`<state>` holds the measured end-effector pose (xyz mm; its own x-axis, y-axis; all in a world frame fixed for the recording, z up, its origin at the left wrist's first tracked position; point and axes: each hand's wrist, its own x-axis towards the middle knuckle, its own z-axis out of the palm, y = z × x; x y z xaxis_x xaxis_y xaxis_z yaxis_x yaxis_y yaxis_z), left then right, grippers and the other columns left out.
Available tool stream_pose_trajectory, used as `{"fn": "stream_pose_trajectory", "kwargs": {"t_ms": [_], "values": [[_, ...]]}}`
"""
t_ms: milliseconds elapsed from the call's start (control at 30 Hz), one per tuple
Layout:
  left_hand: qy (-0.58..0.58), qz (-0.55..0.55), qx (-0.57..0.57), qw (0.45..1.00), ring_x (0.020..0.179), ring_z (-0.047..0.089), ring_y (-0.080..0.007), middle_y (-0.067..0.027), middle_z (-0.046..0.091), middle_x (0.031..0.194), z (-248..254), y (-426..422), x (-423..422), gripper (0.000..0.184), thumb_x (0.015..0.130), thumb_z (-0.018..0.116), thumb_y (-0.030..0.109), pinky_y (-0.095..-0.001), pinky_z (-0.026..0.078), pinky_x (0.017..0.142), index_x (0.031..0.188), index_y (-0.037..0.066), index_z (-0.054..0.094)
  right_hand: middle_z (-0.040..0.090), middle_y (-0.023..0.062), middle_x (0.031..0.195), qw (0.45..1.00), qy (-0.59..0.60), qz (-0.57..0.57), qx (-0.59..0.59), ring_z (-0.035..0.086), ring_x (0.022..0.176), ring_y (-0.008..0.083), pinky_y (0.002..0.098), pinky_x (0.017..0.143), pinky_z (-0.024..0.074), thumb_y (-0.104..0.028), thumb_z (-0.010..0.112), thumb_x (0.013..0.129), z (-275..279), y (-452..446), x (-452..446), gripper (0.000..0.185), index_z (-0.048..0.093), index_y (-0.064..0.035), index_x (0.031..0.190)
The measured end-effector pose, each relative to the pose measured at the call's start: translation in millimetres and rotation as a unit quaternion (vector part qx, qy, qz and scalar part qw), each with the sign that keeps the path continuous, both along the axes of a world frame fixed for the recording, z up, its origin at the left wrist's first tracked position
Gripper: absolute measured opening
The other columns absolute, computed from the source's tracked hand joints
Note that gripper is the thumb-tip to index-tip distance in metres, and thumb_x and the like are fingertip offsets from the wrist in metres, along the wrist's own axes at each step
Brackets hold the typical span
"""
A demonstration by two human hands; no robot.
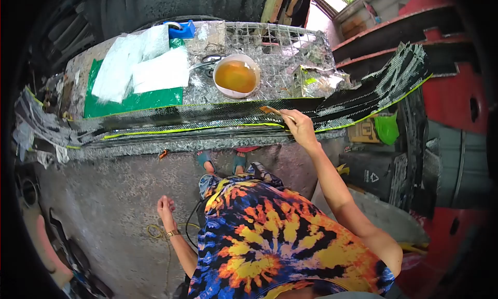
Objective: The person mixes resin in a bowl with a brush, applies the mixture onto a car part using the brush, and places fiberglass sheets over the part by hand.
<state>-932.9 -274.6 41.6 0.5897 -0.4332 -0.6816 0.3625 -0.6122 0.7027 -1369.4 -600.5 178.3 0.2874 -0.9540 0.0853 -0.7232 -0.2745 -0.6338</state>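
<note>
Right hand (pixel 298 127) outstretched, holding brush (pixel 270 110), possibly touching black strip (pixel 207 111).

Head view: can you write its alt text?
The right hand holds a brush at a long black woven strip along a workbench; the left hand hangs free. Beyond the strip are a bowl of amber liquid, scissors and white sheets.

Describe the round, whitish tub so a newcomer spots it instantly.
Find the long, grey, speckled workbench beneath the long, black, woven strip. On it, right of the flat white sheets as pictured, sits the round, whitish tub. Unlike those flat neighbours, it's a round container holding amber liquid.
</note>
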Motion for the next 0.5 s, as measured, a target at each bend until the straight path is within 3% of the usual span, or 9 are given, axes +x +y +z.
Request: {"fn": "stream_pose_trajectory", "kwargs": {"t_ms": [167, 300, 367, 433, 467, 500], "values": [[0.093, 0.075, 0.074, 0.99, 0.06, 0.058, -0.0132, -0.005, 0.061, 0.074, -104.5, 110.6, -35.2, 0.025, 0.09, 0.059, 0.032, -0.0271, 0.045, 0.047, 0.091, 0.007, 0.056, 0.066, 0.0121, 0.086, 1.0, -0.001, -0.016, -0.022, 0.066, 0.074, 0.0265, 0.0327, 0.065, 0.0499, -0.01, 0.062, 0.086, 6.6, -1.0, -14.1, 0.016, 0.066, -0.0036, 0.101], [0.188, 0.082, 0.125, 0.971, 0.047, 0.055, -0.0175, -0.0087, 0.058, 0.061, -117.7, 155.1, -80.8, 0.027, 0.09, 0.057, 0.03, -0.0286, 0.044, 0.04, 0.081, 0.005, 0.05, 0.066, 0.0116, 0.084, 0.996, -0.001, -0.012, -0.089, 0.065, 0.07, 0.0242, 0.0312, 0.062, 0.0494, -0.008, 0.063, 0.086, 24.6, 1.3, -25.4, 0.016, 0.067, -0.0037, 0.1], [0.189, 0.127, 0.081, 0.97, 0.043, 0.053, -0.0192, -0.01, 0.056, 0.057, -129.8, 171.0, -100.9, 0.029, 0.09, 0.057, 0.029, -0.0302, 0.043, 0.038, 0.08, 0.003, 0.05, 0.066, 0.0113, 0.084, 0.996, -0.002, -0.003, -0.087, 0.065, 0.069, 0.0224, 0.0305, 0.06, 0.0492, -0.009, 0.063, 0.086, 37.0, 3.4, -22.9, 0.016, 0.067, -0.0039, 0.1], [0.202, 0.139, 0.1, 0.964, 0.042, 0.053, -0.019, -0.0094, 0.057, 0.059, -138.4, 176.0, -107.8, 0.029, 0.09, 0.057, 0.03, -0.0309, 0.043, 0.037, 0.08, 0.004, 0.05, 0.065, 0.0105, 0.081, 0.999, -0.015, 0.043, 0.002, 0.062, 0.069, 0.0169, 0.0273, 0.062, 0.0472, -0.008, 0.063, 0.086, 42.8, 10.3, -8.9, 0.016, 0.067, -0.0017, 0.101], [0.205, 0.142, 0.099, 0.963, 0.042, 0.053, -0.019, -0.0094, 0.057, 0.059, -142.0, 177.0, -113.8, 0.029, 0.09, 0.057, 0.03, -0.0309, 0.043, 0.037, 0.08, 0.004, 0.05, 0.065, 0.0107, 0.08, 0.995, -0.018, 0.098, -0.019, 0.061, 0.068, 0.0171, 0.0278, 0.062, 0.0469, -0.008, 0.063, 0.086, 31.3, 7.2, -5.6, 0.017, 0.067, -0.0016, 0.101], [0.18, 0.146, 0.117, 0.966, 0.044, 0.054, -0.0186, -0.0094, 0.058, 0.061, -137.3, 170.8, -119.4, 0.028, 0.09, 0.057, 0.03, -0.0306, 0.045, 0.039, 0.081, 0.004, 0.051, 0.067, 0.013, 0.088, 0.994, -0.004, 0.107, 0.017, 0.066, 0.075, 0.0238, 0.0315, 0.065, 0.0498, -0.012, 0.064, 0.086, 25.2, 4.9, -0.9, 0.018, 0.068, -0.0035, 0.101]]}}
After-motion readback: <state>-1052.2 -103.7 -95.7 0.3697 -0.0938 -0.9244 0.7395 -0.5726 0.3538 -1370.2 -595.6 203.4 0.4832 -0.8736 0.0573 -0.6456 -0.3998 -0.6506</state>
